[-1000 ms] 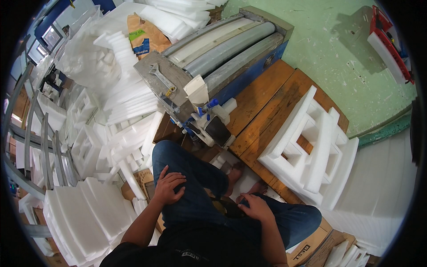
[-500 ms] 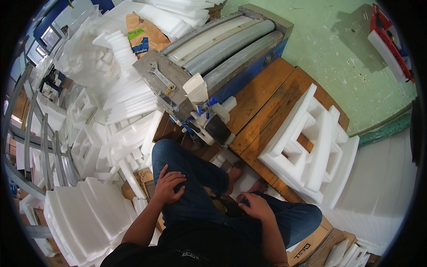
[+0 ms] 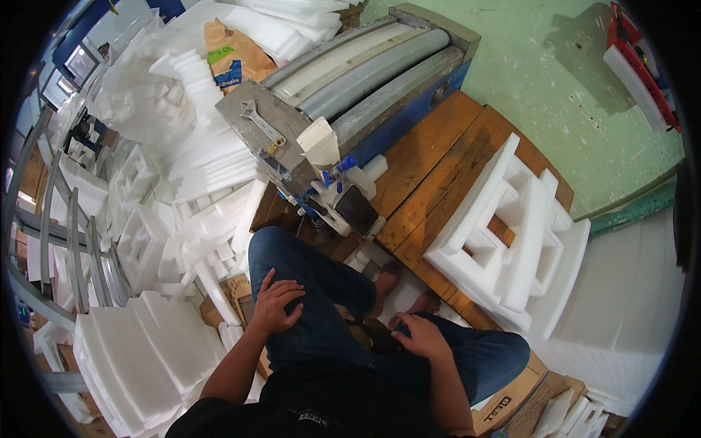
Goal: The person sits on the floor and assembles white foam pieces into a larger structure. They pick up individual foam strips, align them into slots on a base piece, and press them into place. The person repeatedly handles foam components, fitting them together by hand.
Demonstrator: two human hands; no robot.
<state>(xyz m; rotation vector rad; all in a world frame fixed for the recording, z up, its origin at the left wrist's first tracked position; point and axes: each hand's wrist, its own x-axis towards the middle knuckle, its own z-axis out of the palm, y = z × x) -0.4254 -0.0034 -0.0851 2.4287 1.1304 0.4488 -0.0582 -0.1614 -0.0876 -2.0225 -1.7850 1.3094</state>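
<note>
My left hand [image 3: 278, 304] lies on my left thigh, its fingers spread on the blue jeans [image 3: 310, 292] and holding nothing. Over on the other leg, my right hand [image 3: 421, 336] rests near the inner thigh with its fingers stretched out and nothing in them. Ahead of my knees stands a roller machine [image 3: 380, 73] with grey rollers and a blue side. An adjustable wrench [image 3: 261, 123] lies on its near metal end, beside an open white carton [image 3: 318, 143]. White foam frames [image 3: 504, 248] with square openings sit on the wooden table [image 3: 420, 171] to the right.
Stacked white foam sheets [image 3: 142, 358] rise at my left, near a curved metal rack [image 3: 73, 241]. A brown paper bag [image 3: 235, 55] stands behind the machine's left end. A red tray [image 3: 642, 69] is at the far right, against the green surface [image 3: 526, 66]. Cardboard [image 3: 511, 394] lies beneath me.
Both hands stay in the same places on my legs. The view has shifted very slightly; nothing was picked up or let go.
</note>
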